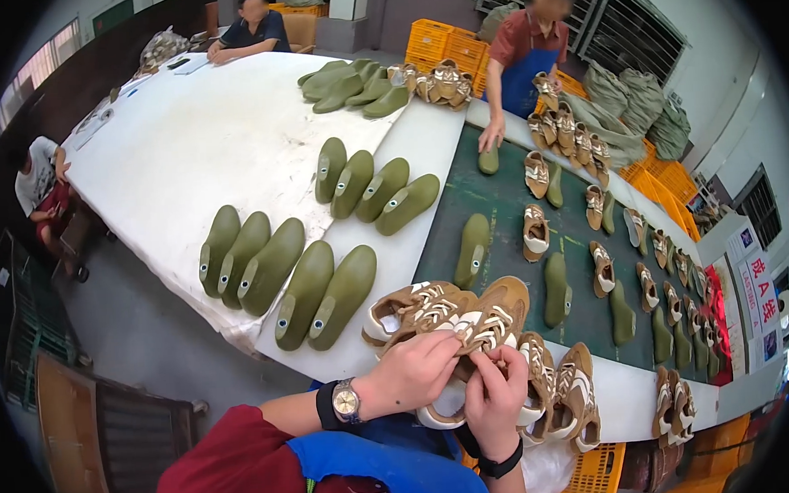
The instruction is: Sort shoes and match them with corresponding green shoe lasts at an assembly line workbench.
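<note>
Both of my hands are at a brown sneaker [505, 305] with white laces, its toe pointing away from me. Thumb and fingers of my left hand [416, 370] pinch the laces near the shoe's opening. My right hand [498, 395] is closed on the other side of the same lacing, fingertips pressed together. Just left of it lie more brown sneakers [407, 310], partly hidden behind my left hand. Further sneakers [574, 396] with white stripes stand close on the right. The exact bit of lace in each pinch is too small to make out.
Olive-green shoe lasts [275, 269] stand in rows on the white table [202, 140]. A green conveyor belt [510, 231] carries sneakers and lasts. Across it, a person in a blue apron [528, 70] touches a last. An orange crate [594, 473] sits below. Two other people sit around the table.
</note>
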The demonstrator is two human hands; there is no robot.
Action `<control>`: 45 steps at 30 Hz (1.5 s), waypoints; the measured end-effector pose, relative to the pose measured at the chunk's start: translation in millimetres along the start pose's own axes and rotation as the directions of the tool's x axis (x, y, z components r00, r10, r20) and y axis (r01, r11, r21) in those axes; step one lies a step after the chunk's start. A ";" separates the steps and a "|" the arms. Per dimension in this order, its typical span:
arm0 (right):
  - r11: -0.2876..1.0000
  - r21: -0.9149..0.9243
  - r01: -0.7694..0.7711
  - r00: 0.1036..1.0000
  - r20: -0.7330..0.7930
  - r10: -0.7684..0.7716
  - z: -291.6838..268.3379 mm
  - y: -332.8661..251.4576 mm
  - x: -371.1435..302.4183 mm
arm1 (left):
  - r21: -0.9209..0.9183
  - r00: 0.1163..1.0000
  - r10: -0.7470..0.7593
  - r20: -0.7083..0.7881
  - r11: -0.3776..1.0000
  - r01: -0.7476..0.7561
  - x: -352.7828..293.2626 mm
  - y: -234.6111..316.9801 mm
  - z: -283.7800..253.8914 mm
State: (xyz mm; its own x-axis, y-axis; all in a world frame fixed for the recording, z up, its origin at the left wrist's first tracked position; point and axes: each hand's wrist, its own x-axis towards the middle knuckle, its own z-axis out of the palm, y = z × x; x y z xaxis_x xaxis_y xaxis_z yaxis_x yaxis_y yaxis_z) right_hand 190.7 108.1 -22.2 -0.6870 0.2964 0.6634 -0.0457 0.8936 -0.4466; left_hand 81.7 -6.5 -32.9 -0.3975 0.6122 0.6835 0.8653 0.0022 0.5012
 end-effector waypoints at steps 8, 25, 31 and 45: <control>0.978 0.210 0.012 0.973 0.221 -0.060 -0.7 2.2 -4.8 | -0.186 0.991 -0.133 0.010 0.974 0.132 2.8 -25.6 3.3; 0.928 0.336 -0.161 0.969 -0.125 0.213 0.0 10.1 0.5 | -0.124 0.940 0.042 0.339 0.992 0.000 15.6 -10.1 -6.1; 0.866 0.476 -0.157 0.915 -0.260 0.309 6.2 38.1 0.5 | -0.200 0.963 0.093 0.254 0.979 -0.041 12.2 -17.8 -6.7; 0.965 0.202 -0.169 0.932 -0.287 0.223 1.1 30.6 1.1 | -0.275 0.909 -0.012 0.417 0.951 0.138 2.0 2.9 -10.6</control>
State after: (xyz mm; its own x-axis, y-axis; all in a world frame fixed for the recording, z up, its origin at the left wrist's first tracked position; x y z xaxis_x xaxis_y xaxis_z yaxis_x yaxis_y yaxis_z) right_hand 187.7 135.4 -35.8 -0.4424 0.5723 0.6905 -0.0741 0.7440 -0.6641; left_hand 80.2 -13.7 -24.4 -0.2443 0.8859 0.3943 0.6841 -0.1308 0.7176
